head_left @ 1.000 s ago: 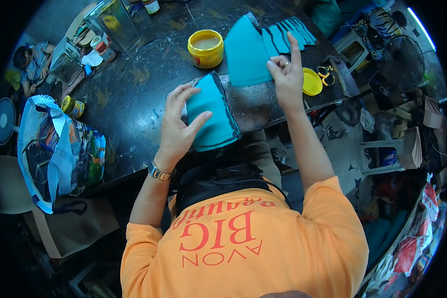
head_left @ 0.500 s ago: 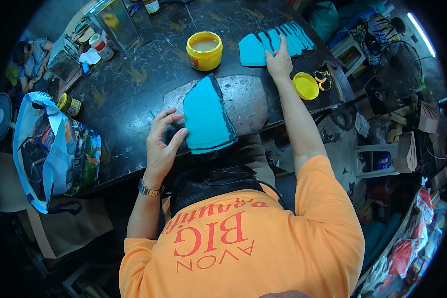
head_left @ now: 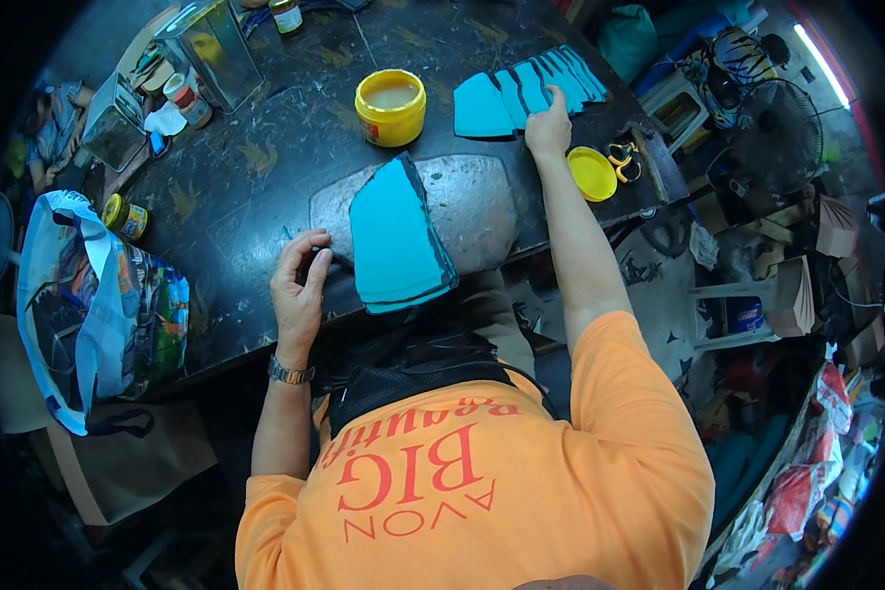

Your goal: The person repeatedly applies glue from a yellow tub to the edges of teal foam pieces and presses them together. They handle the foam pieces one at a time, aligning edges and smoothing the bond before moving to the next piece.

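A stack of turquoise sheet pieces with dark edges lies on a grey slab, its near end reaching past the table's edge. Left of it is my left hand, thumb and forefinger close together around a thin dark thing I cannot make out. At the far right, similar turquoise pieces are fanned out in an overlapping row. My right hand touches their near edge, forefinger stretched out over them and thumb apart. An open yellow tub with pale contents stands behind the slab.
A yellow lid and yellow-handled scissors lie near the table's right corner. On the left stand a shopping bag, a jar and metal tins. Another person sits at the far left. A fan stands right.
My right hand has drawn slightly back toward me along the fanned pieces. My left hand has moved a little away from the stack, its thumb and forefinger closer together. The view has shifted slightly.
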A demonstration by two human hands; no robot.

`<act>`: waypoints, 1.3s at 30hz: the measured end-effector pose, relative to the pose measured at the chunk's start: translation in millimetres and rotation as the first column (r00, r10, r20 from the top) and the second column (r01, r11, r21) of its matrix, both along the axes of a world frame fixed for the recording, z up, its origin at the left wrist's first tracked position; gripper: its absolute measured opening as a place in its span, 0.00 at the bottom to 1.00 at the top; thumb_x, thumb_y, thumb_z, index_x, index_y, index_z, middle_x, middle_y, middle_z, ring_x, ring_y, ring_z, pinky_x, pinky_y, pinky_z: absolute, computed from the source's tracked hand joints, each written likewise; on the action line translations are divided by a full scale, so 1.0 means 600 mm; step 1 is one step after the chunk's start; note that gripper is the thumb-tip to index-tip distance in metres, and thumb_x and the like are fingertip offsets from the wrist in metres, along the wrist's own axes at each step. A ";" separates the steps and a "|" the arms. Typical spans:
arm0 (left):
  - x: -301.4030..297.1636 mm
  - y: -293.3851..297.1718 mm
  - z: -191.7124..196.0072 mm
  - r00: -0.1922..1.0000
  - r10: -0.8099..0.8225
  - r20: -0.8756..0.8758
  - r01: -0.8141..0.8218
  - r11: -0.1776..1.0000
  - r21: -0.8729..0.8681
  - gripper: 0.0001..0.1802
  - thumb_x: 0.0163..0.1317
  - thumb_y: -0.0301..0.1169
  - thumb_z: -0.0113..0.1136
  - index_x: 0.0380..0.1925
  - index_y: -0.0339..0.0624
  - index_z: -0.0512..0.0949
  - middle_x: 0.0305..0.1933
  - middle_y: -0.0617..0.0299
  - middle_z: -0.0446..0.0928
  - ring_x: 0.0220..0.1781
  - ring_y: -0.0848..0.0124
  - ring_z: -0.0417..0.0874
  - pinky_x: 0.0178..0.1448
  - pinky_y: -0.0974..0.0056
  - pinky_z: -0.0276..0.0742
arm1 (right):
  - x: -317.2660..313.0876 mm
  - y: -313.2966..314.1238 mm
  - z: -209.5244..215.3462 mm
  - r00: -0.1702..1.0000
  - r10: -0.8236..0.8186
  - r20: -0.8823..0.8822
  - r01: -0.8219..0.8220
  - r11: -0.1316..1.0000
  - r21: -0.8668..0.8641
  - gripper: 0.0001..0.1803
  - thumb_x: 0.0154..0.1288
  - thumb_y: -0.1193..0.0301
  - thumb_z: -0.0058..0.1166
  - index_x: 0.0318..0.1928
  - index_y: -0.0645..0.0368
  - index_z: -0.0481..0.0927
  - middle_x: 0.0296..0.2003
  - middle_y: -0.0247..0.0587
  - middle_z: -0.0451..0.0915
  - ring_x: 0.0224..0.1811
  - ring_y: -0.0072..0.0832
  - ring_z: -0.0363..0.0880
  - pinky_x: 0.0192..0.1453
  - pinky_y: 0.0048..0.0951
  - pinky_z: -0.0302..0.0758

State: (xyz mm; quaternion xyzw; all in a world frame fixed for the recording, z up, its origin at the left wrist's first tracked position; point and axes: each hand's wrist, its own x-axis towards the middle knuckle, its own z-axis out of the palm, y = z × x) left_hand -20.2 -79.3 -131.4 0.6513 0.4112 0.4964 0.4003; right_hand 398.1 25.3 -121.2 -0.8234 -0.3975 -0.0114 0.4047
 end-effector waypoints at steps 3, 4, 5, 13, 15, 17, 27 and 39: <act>-0.001 -0.001 -0.006 0.999 0.001 0.039 -0.001 1.000 0.000 0.10 0.68 0.26 0.63 0.48 0.40 0.83 0.55 0.59 0.81 0.59 0.67 0.79 0.66 0.63 0.73 | 0.019 0.004 -0.009 0.999 0.049 -0.019 -0.048 0.996 0.071 0.32 0.60 0.78 0.53 0.66 0.48 0.69 0.44 0.60 0.85 0.49 0.57 0.84 0.55 0.52 0.77; -0.001 -0.002 -0.006 0.999 -0.005 0.032 0.006 1.000 -0.002 0.10 0.68 0.26 0.63 0.48 0.40 0.83 0.54 0.59 0.81 0.59 0.67 0.80 0.65 0.63 0.73 | 0.025 0.005 -0.013 0.999 0.042 -0.014 -0.040 0.996 0.082 0.31 0.60 0.78 0.53 0.66 0.49 0.69 0.44 0.60 0.85 0.49 0.58 0.83 0.55 0.52 0.77; 0.000 -0.003 -0.005 1.000 -0.009 0.020 0.008 1.000 0.011 0.10 0.68 0.26 0.63 0.48 0.39 0.83 0.54 0.59 0.81 0.58 0.68 0.80 0.65 0.63 0.73 | 0.031 0.008 -0.015 0.999 0.032 -0.008 -0.031 0.995 0.093 0.31 0.59 0.79 0.53 0.65 0.49 0.70 0.44 0.61 0.85 0.49 0.58 0.83 0.55 0.52 0.77; 0.003 -0.009 0.000 0.999 -0.013 -0.044 0.015 0.998 0.054 0.10 0.67 0.25 0.64 0.48 0.39 0.83 0.52 0.59 0.81 0.57 0.67 0.80 0.63 0.63 0.74 | 0.069 0.027 -0.023 0.997 -0.044 0.056 0.042 0.998 0.045 0.29 0.59 0.78 0.53 0.64 0.51 0.72 0.43 0.55 0.85 0.50 0.52 0.84 0.57 0.49 0.77; 0.002 -0.010 0.000 0.998 -0.006 -0.061 0.010 0.998 0.065 0.10 0.67 0.25 0.64 0.47 0.39 0.83 0.52 0.59 0.81 0.57 0.67 0.80 0.63 0.63 0.74 | 0.068 0.027 -0.017 0.995 -0.049 0.092 0.046 0.998 0.037 0.30 0.60 0.77 0.53 0.65 0.52 0.71 0.44 0.56 0.85 0.50 0.52 0.84 0.57 0.49 0.77; 0.002 -0.011 0.000 0.998 -0.011 -0.058 0.015 0.998 0.064 0.10 0.67 0.25 0.64 0.47 0.38 0.83 0.52 0.59 0.81 0.57 0.67 0.80 0.63 0.63 0.74 | 0.055 0.020 -0.007 0.981 -0.058 0.187 0.041 0.995 0.091 0.31 0.61 0.74 0.56 0.66 0.52 0.68 0.47 0.59 0.83 0.51 0.57 0.82 0.57 0.51 0.77; 0.003 -0.012 0.001 0.998 -0.015 -0.057 0.020 0.996 0.089 0.11 0.67 0.27 0.65 0.48 0.39 0.83 0.53 0.58 0.81 0.58 0.66 0.80 0.64 0.62 0.74 | -0.088 -0.029 0.019 0.912 0.251 0.325 -0.157 0.944 -0.289 0.46 0.58 0.57 0.71 0.73 0.51 0.60 0.47 0.58 0.82 0.52 0.56 0.82 0.56 0.54 0.77; 0.004 -0.012 0.000 0.999 -0.018 -0.033 0.021 0.996 0.090 0.11 0.67 0.28 0.65 0.48 0.38 0.83 0.52 0.59 0.82 0.57 0.66 0.81 0.63 0.63 0.74 | -0.028 0.000 -0.016 0.973 0.232 -0.011 -0.228 0.962 0.148 0.33 0.59 0.79 0.60 0.66 0.51 0.70 0.32 0.47 0.83 0.39 0.43 0.85 0.49 0.43 0.78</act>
